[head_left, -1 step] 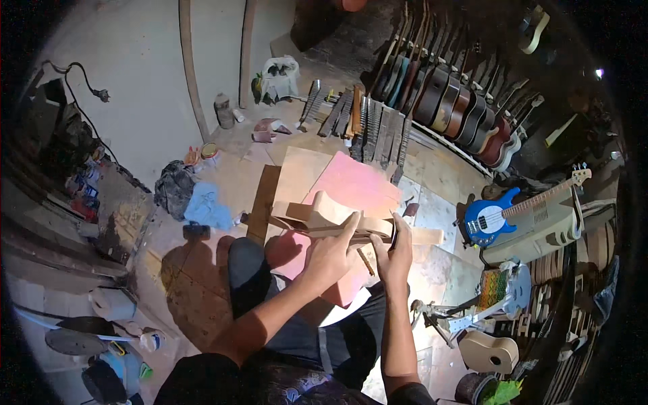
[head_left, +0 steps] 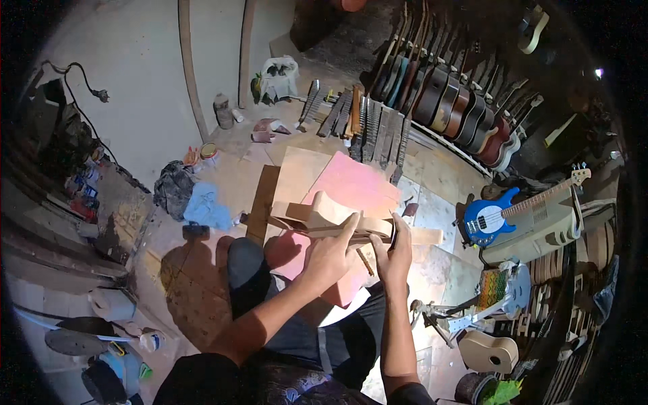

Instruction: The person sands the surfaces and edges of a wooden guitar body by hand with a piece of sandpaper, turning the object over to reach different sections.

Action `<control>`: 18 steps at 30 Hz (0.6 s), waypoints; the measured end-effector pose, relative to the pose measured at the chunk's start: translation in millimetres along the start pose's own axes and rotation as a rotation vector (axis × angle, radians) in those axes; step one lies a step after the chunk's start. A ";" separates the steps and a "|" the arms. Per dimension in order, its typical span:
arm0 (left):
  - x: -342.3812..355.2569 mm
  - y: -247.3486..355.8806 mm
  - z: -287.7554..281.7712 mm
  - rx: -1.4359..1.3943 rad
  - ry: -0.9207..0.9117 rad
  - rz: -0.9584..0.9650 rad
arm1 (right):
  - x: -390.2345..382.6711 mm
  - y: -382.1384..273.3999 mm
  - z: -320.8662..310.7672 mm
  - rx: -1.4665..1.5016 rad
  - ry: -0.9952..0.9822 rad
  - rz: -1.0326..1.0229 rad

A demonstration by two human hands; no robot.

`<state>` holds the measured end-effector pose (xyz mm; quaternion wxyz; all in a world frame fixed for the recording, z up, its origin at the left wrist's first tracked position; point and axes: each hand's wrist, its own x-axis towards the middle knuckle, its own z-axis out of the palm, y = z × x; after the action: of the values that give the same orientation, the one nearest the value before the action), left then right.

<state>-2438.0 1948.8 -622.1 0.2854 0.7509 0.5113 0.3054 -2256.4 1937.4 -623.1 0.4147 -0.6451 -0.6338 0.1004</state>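
An unpainted wooden guitar-body piece point(head_left: 322, 210) is held edge-up over a pink board point(head_left: 354, 179) on my lap. My left hand point(head_left: 327, 260) grips its near side, the forefinger along the wood. My right hand point(head_left: 393, 253) is closed round the right end, where a thin dark strip shows by the thumb, too small to name. A pale wooden bar point(head_left: 427, 236) lies just right of that hand. Beneath the piece is a narrow brown serrated item point(head_left: 366, 262).
A rack of guitars point(head_left: 439, 101) stands at back right, wooden necks point(head_left: 364, 128) on the floor before it. A blue bass point(head_left: 489, 221) leans at right, an unfinished acoustic guitar point(head_left: 487, 351) below. Blue cloth point(head_left: 206, 206), cans point(head_left: 209, 154) and a dark bag point(head_left: 172, 189) lie left.
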 end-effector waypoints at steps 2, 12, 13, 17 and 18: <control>-5.8 -1.3 1.8 -0.006 -0.038 -0.023 | -1.3 1.8 -1.6 0.008 0.004 0.000; -7.2 0.8 0.6 0.017 -0.067 -0.068 | -11.7 -0.8 0.2 -0.003 0.019 -0.034; -8.5 2.3 -0.9 -0.027 -0.097 -0.085 | -11.5 -0.4 -0.4 0.001 0.016 -0.033; -18.5 -1.8 -11.4 -0.137 -0.162 -0.127 | -10.0 -0.1 -3.2 0.023 0.010 -0.012; -18.9 -4.2 -12.4 -0.148 -0.163 -0.131 | -10.3 -1.0 -3.7 0.029 0.010 -0.003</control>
<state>-2455.3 1933.7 -620.2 0.4001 0.7150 0.5105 0.2610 -2256.5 1926.5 -624.1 0.4274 -0.6387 -0.6311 0.1059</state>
